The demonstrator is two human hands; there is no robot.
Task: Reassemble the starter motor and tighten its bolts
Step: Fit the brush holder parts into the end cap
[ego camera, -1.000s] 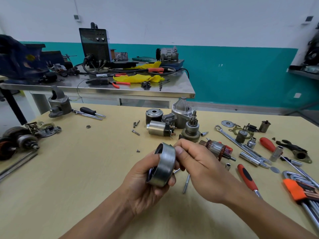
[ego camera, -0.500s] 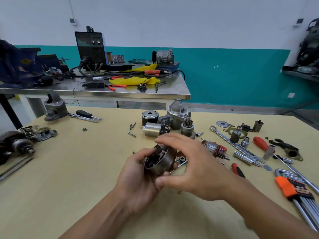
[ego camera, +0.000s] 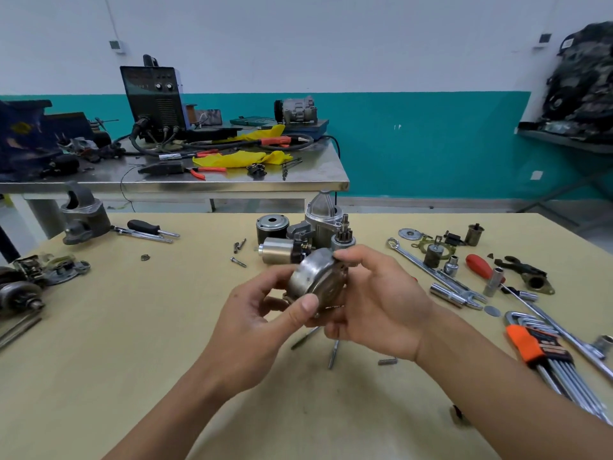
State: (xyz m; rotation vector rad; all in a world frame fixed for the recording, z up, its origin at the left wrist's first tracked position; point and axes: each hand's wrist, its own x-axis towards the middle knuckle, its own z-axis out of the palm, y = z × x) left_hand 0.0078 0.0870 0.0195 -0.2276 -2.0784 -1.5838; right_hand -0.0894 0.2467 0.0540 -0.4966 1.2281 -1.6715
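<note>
Starter motor housing [ego camera: 315, 280]: a dull metal cylinder at the centre of the frame, held tilted above the worktop with its curved wall toward the camera.
Worktop [ego camera: 132, 327]: a pale yellow board fills the lower half of the frame, strewn with parts and tools.
Room: the wall is white above a teal band [ego camera: 431, 144]. A steel worktop [ego camera: 199, 186] stands behind in the upper left and carries a black welder box [ego camera: 152, 97], a yellow cloth [ego camera: 238, 159] and cables.
Left hand [ego camera: 252, 313]: clamped on the housing from the lower left, with the thumb pressed on the near rim and the fingers curled behind it.
Right hand [ego camera: 381, 303]: grips the housing from the right, with fingers curled over its top edge and beneath it.
Behind the hands: a solenoid [ego camera: 275, 250], a dark round cap [ego camera: 272, 227], a nose casting [ego camera: 323, 214] and a pinion gear [ego camera: 343, 235] cluster just beyond the housing, which partly hides them.
Under the hands: two long bolts [ego camera: 333, 353] lie on the worktop, with their upper ends hidden by the hands.
Right of frame: a long wrench [ego camera: 428, 267], a red-handled screwdriver [ego camera: 479, 265] and hex keys in an orange holder [ego camera: 530, 346].
Left of frame: a grey cast casing [ego camera: 84, 217], a black-handled screwdriver [ego camera: 142, 225] and grimy motor parts [ego camera: 20, 292] at the edge.
</note>
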